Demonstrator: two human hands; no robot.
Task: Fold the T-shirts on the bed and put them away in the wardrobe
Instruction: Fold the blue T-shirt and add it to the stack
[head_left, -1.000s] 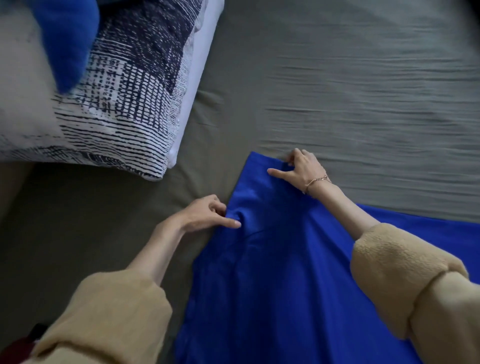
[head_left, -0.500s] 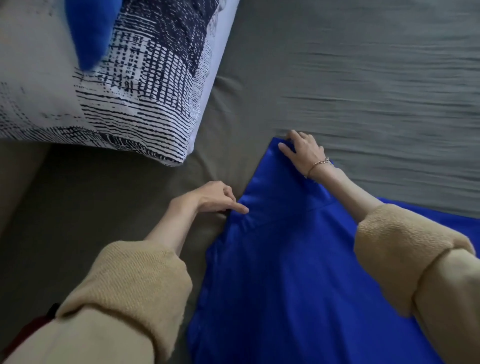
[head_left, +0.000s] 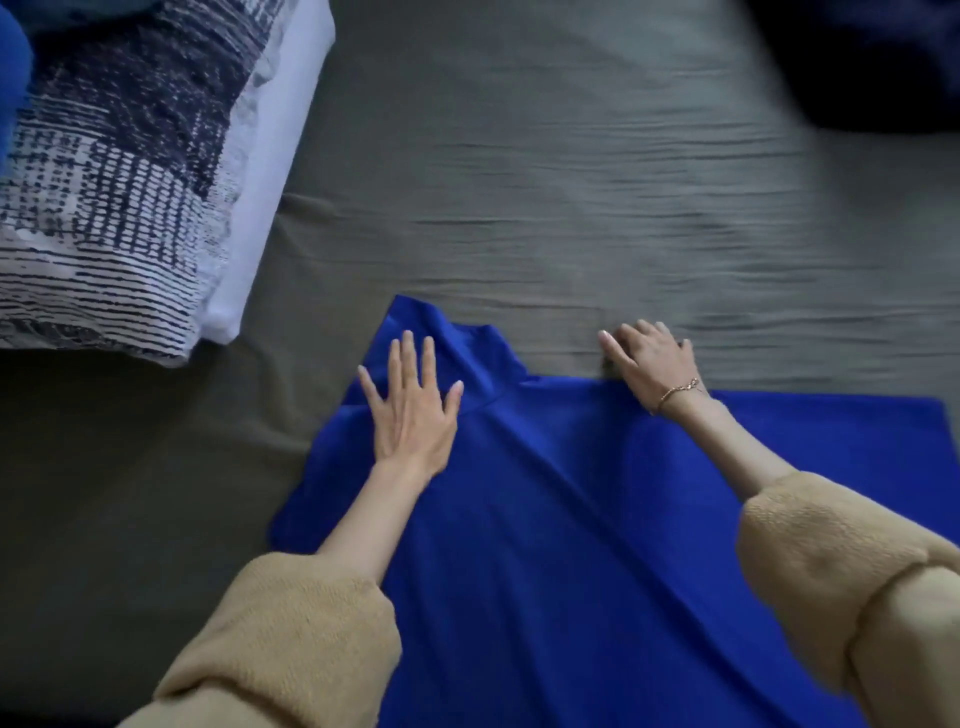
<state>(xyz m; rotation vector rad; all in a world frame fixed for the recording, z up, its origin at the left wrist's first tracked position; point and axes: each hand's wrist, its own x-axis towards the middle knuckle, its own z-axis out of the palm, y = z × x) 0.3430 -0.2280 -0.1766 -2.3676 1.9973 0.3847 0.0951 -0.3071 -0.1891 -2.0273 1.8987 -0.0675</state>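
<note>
A blue T-shirt (head_left: 571, 519) lies spread on the grey-green bed sheet (head_left: 571, 208), filling the lower middle of the view and running off the bottom and right edges. Its far left part, a sleeve-like flap with a pointed corner, reaches toward the pillow; a long crease runs diagonally down the cloth from near that flap.

The left hand (head_left: 413, 410) lies flat on the shirt's far left part, palm down, all 5 fingers straight and fanned apart. It grasps nothing; it only presses the fabric against the bed, with the fingertips close to the flap's upper edge.

The right hand (head_left: 652, 364) sits at the shirt's far edge, to the right of the flap. Its heel and wrist are over the blue cloth, while the fingers reach past the edge onto the sheet. The fingers are slightly bent and blurred, so I cannot tell whether they pinch the edge or simply rest there. A thin bracelet (head_left: 678, 392) circles that wrist.

Both forearms come out of rolled-up tan fleece sleeves (head_left: 291, 634).

A pillow (head_left: 119, 197) with a dark blue and white pattern lies at upper left, apart from the shirt. Something dark blue (head_left: 883, 62) sits at the top right corner, too blurred to identify.
</note>
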